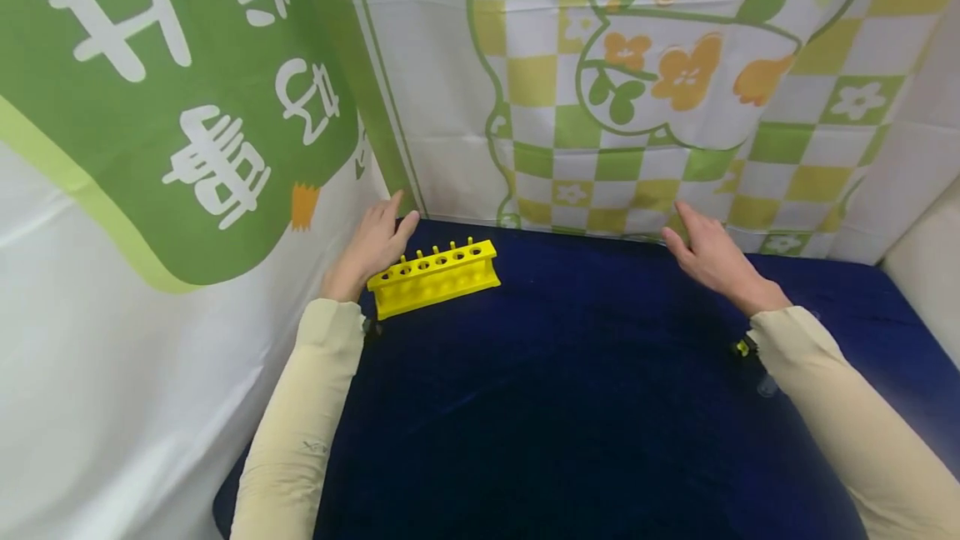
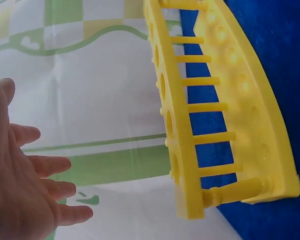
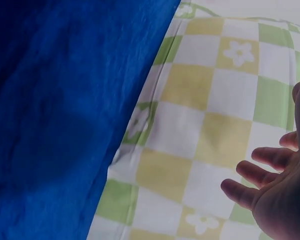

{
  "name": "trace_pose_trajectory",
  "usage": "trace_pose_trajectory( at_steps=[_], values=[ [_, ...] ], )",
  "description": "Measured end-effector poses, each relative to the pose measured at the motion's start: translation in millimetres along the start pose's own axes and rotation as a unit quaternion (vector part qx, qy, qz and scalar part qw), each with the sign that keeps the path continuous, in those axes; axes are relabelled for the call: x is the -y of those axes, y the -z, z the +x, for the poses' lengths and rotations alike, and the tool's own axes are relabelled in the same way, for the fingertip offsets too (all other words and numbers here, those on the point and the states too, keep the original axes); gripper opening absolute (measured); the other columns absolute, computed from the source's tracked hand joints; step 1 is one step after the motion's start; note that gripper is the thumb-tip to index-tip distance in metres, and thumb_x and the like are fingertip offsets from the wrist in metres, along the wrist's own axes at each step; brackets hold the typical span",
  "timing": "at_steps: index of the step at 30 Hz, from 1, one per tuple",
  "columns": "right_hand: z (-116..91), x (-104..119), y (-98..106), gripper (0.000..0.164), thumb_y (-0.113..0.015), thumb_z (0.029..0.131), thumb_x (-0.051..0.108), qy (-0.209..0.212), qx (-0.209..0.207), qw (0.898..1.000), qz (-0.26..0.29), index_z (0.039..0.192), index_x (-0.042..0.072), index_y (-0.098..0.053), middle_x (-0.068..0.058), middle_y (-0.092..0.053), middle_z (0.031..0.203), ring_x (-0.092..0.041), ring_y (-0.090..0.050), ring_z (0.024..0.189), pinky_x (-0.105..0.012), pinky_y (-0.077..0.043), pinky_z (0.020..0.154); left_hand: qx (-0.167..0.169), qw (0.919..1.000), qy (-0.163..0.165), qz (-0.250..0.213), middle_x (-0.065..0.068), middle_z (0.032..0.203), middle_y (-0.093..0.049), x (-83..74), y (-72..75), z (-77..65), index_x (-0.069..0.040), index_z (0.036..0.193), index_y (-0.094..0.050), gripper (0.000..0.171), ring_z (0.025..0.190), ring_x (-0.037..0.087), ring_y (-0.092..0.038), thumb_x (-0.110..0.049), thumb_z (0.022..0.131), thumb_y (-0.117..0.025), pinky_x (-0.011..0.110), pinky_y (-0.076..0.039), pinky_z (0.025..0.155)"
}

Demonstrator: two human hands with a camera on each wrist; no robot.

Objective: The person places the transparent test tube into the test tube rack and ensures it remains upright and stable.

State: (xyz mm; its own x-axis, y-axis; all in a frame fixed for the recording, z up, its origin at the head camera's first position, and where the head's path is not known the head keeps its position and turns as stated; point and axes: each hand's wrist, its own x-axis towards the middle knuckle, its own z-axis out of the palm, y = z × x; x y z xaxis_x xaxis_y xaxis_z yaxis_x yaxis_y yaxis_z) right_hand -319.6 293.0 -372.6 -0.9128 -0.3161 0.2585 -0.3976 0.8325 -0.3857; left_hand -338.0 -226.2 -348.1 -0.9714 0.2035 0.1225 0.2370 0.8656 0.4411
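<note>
A yellow test tube rack [image 1: 435,280] stands upright on the dark blue cloth, with several round holes along its top and a row of pegs behind. No tubes show in its holes. My left hand [image 1: 372,242] is above and beside the rack's left end, fingers extended and holding nothing. In the left wrist view, the left hand [image 2: 24,185] has its fingers spread, apart from the rack [image 2: 190,115]. Over at the right, my right hand [image 1: 712,257] hovers near the back edge with fingers extended. The right wrist view shows the right hand [image 3: 280,195] holding nothing.
Blue cloth [image 1: 570,407] covers the table. A printed curtain [image 1: 435,107] hangs behind it, and another [image 1: 187,315] borders the left side. Beside the right forearm lies a small clear object [image 1: 767,386], partly hidden by the sleeve; its kind is unclear.
</note>
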Motion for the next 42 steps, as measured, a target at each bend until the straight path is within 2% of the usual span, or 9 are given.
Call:
trace_pose_trajectory(
  at_steps=[8, 12, 18, 30, 36, 42],
  values=[
    [12.2, 11.4, -10.2, 0.068, -0.036, 0.106, 0.039, 0.018, -0.019, 0.999, 0.026, 0.155, -0.003, -0.014, -0.032, -0.025, 0.156, -0.053, -0.031, 0.138, -0.064, -0.024, 0.111, -0.005, 0.9991, 0.021, -0.035, 0.016, 0.165, -0.005, 5.7, -5.8, -10.5, -0.018, 0.159, 0.002, 0.076, 0.152, 0.039, 0.000, -0.063, 0.100, -0.017, 0.057, -0.006, 0.121],
    [16.5, 15.1, -14.9, 0.066, -0.036, 0.106, 0.037, 0.029, -0.027, 0.999, 0.031, 0.154, -0.005, -0.017, -0.033, -0.027, 0.155, -0.053, -0.032, 0.137, -0.064, -0.027, 0.110, -0.013, 0.9988, 0.018, -0.043, 0.018, 0.165, -0.006, 10.9, -8.4, -13.8, -0.014, 0.159, 0.002, 0.074, 0.152, 0.040, -0.003, -0.059, 0.103, -0.018, 0.056, -0.007, 0.121],
    [20.3, 22.0, -18.5, 0.066, -0.038, 0.106, 0.036, 0.021, -0.022, 0.998, 0.046, 0.155, -0.002, -0.015, -0.031, -0.027, 0.156, -0.050, -0.034, 0.138, -0.063, -0.028, 0.110, -0.026, 0.9965, 0.036, -0.071, 0.018, 0.165, -0.006, 17.4, -10.6, -18.2, -0.012, 0.159, 0.000, 0.076, 0.152, 0.038, -0.007, -0.059, 0.103, -0.020, 0.055, -0.010, 0.121],
    [27.6, 35.7, -36.7, 0.066, -0.039, 0.105, 0.041, -0.004, -0.014, 0.996, 0.090, 0.158, 0.012, -0.014, -0.024, -0.038, 0.152, -0.042, -0.051, 0.126, -0.059, -0.043, 0.098, -0.045, 0.9862, 0.072, -0.142, 0.012, 0.166, 0.000, 29.5, -12.3, -22.0, -0.018, 0.159, 0.003, 0.076, 0.153, 0.036, -0.004, -0.061, 0.101, -0.021, 0.057, -0.008, 0.121],
    [30.0, 44.9, -48.9, 0.065, -0.039, 0.105, 0.043, 0.000, -0.014, 0.995, 0.101, 0.157, 0.011, -0.018, -0.022, -0.043, 0.149, -0.037, -0.059, 0.118, -0.056, -0.048, 0.092, -0.059, 0.9841, 0.077, -0.149, 0.012, 0.166, -0.001, 35.7, -16.0, -28.3, -0.016, 0.159, 0.001, 0.075, 0.152, 0.037, -0.006, -0.059, 0.102, -0.023, 0.057, -0.009, 0.121],
    [32.3, 52.1, -58.8, 0.064, -0.040, 0.104, 0.043, 0.003, -0.012, 0.993, 0.116, 0.157, 0.011, -0.020, -0.021, -0.045, 0.148, -0.036, -0.061, 0.118, -0.055, -0.048, 0.093, -0.050, 0.9794, 0.095, -0.171, 0.010, 0.166, 0.001, 41.4, -21.8, -33.5, -0.018, 0.159, 0.003, 0.080, 0.153, 0.037, -0.005, -0.064, 0.100, -0.024, 0.058, -0.009, 0.120]
  ],
)
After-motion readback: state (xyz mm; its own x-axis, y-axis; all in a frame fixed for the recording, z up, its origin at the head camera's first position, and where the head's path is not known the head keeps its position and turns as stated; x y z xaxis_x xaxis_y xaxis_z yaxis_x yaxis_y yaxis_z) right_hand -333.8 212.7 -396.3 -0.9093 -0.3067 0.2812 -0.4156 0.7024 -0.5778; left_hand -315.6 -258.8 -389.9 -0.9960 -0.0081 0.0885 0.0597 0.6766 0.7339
